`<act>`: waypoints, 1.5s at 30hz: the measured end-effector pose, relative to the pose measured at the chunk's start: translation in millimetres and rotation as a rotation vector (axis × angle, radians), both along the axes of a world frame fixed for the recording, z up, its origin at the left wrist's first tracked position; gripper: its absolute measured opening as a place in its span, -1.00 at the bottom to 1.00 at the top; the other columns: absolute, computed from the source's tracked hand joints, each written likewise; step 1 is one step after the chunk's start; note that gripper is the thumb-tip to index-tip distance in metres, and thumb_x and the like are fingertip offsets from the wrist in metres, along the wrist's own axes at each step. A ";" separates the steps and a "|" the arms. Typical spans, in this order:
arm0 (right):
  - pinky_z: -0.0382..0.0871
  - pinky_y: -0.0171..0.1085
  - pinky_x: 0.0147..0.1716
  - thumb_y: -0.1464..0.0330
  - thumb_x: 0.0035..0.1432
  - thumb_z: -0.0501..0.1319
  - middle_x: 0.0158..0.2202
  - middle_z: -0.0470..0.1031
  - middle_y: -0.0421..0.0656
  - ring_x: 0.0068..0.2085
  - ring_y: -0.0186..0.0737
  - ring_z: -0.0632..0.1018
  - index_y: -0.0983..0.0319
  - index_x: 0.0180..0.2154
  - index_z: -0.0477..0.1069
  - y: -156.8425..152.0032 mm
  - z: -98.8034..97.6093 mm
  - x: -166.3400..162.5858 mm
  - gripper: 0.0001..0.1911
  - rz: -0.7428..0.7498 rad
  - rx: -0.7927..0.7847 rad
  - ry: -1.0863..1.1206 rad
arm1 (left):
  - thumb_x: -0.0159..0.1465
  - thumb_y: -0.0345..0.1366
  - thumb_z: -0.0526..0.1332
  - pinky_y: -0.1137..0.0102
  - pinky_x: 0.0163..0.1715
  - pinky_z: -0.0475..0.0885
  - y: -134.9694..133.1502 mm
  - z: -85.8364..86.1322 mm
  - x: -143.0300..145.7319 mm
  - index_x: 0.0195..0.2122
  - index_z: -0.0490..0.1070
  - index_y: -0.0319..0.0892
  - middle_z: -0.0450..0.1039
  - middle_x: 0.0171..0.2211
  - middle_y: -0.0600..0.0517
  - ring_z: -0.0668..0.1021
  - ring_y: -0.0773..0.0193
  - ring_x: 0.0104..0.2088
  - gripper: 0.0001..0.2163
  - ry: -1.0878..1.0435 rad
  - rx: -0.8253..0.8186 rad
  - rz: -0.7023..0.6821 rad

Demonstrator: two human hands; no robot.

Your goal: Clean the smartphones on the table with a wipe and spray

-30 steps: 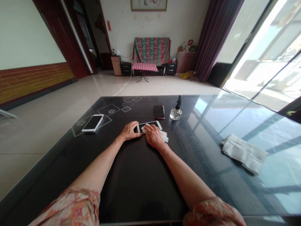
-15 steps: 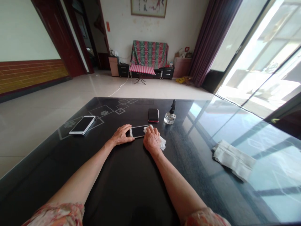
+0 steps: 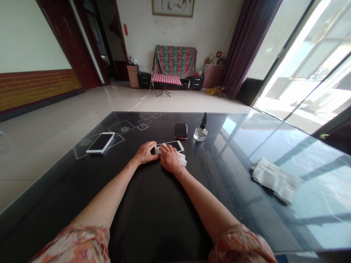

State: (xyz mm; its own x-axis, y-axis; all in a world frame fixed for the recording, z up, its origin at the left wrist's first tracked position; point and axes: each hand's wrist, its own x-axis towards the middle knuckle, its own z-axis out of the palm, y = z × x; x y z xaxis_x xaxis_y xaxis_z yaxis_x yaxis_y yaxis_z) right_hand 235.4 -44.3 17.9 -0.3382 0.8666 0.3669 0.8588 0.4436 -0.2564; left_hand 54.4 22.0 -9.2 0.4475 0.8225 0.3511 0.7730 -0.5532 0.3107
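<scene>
A white-framed phone (image 3: 175,145) lies flat on the black glass table (image 3: 153,204) in front of me. My left hand (image 3: 144,153) presses its fingers against the phone's left end, holding it in place. My right hand (image 3: 169,159) is closed on a folded white cloth (image 3: 182,159) and presses it onto the left part of the phone's screen. The right end of the screen shows past my fingers.
A second white phone (image 3: 100,142) lies to the left, a dark phone (image 3: 181,130) and a small glass spray bottle (image 3: 200,132) behind. A pile of folded white cloths (image 3: 275,179) sits at the right. Beyond the table is tiled floor and a covered bench.
My right hand has slid the cloth leftward along the phone's screen, from its right end towards my left hand. My left hand stays on the phone's end.
</scene>
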 end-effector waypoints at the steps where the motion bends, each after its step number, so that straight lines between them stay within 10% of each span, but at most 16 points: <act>1: 0.15 -0.12 0.09 0.37 0.30 -0.01 0.17 0.35 -0.14 0.11 -0.09 0.30 0.15 0.00 0.38 1.9 0.8 -3.7 -0.69 0.019 -0.007 -0.005 | 0.07 -0.06 0.25 0.12 0.22 0.26 -0.2 0.2 0.3 0.09 0.38 -0.17 0.37 0.16 -0.15 0.39 -0.04 0.18 -0.45 -0.006 -0.001 0.002; 15: 0.17 -0.09 0.10 0.40 0.28 -0.02 0.21 0.33 -0.12 0.15 -0.05 0.29 0.18 0.08 0.38 29.1 -6.1 49.2 -0.61 -0.216 -0.008 0.019 | 0.03 0.09 0.29 0.08 0.25 0.21 2.6 0.0 -2.3 0.11 0.39 -0.20 0.33 0.19 -0.16 0.35 -0.09 0.21 -0.33 0.003 -0.046 -0.007; 32: 0.10 -0.08 0.19 0.37 0.29 0.00 0.23 0.32 -0.18 0.22 -0.08 0.26 0.13 0.12 0.35 -7.8 -4.9 2.0 -0.60 0.091 0.004 0.012 | 0.01 -0.08 0.29 0.12 0.23 0.25 -0.8 0.8 0.8 0.06 0.41 -0.14 0.39 0.14 -0.12 0.40 -0.05 0.18 -0.44 -0.050 -0.032 0.007; 45: 0.15 -0.07 0.15 0.40 0.28 -0.04 0.23 0.30 -0.12 0.21 -0.04 0.27 0.18 0.10 0.35 26.5 -12.8 52.2 -0.59 -0.233 -0.007 0.034 | 0.04 0.04 0.30 0.09 0.25 0.21 -3.7 2.2 0.5 0.15 0.35 -0.20 0.31 0.21 -0.16 0.33 -0.07 0.23 -0.32 -0.006 -0.052 0.008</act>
State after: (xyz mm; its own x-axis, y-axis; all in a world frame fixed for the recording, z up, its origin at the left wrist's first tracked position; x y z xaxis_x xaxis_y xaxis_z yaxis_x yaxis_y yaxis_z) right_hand 287.6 -17.8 5.1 -0.1160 0.9225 0.3680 0.9288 0.2321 -0.2889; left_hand 54.9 18.3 -7.0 0.4384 0.8433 0.3108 0.7755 -0.5297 0.3436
